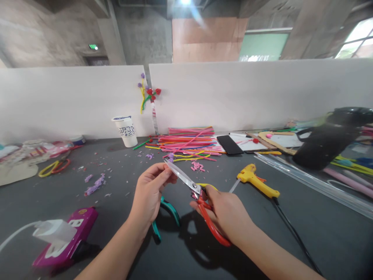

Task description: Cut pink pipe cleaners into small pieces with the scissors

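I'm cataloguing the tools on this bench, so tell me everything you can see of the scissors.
The scissors have long, shiny metal blades, seemingly shut together, and red plastic-looking handle loops with a yellow part near the pivot. They are held in the air over the dark grey table, blades pointing up and left. The right hand holds the handles; the left hand pinches the blade tip between thumb and fingers. Teal pliers lie on the table below.

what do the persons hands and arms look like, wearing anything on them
The left hand and right hand are bare: no gloves, and no ring, watch or bracelet shows. The left forearm and right forearm have no sleeves in view.
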Available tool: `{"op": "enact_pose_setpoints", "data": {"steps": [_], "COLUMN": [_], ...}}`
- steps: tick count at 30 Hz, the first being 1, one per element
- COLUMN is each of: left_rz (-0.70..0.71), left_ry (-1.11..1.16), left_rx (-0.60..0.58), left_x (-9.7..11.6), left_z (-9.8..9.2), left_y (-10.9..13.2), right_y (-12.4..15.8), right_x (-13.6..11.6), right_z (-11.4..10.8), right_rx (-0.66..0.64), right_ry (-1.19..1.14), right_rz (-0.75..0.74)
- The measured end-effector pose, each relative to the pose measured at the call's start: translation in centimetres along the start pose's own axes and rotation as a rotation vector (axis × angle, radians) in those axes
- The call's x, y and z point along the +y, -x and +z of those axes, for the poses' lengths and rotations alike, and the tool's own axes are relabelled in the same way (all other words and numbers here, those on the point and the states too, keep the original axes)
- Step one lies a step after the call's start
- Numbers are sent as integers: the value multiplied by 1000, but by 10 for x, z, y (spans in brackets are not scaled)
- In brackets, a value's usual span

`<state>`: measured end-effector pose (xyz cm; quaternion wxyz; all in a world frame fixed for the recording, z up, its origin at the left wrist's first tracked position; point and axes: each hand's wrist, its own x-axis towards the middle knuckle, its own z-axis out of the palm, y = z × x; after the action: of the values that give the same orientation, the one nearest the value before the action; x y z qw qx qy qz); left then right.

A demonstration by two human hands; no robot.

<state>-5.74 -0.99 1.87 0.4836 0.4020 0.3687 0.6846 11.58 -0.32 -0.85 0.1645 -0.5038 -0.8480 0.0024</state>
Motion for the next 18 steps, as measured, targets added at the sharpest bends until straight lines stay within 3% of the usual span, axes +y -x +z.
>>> {"op": "enact_pose_setpoints", "data": {"steps": [7, 11, 16, 18], "left_rz": [4, -43, -256, -280], "left_ry": [-36, -16, -29, -35], "left_rx": [6, -2, -197, -244], "left_x": [1, -1, -6, -8], "left_z": [-3, -1, 3, 4], "left_y": [-2, -1, 2, 4], "right_y": [-1, -4, -10, -11], "right_x": [2, -1, -6, -7], "right_z": [-6, -8, -8, -9], "right_rx": [18, 6, 1, -23], "right_ry": [-43, -223, -666, -784], "right_rz": [16, 86, 132, 136]}}
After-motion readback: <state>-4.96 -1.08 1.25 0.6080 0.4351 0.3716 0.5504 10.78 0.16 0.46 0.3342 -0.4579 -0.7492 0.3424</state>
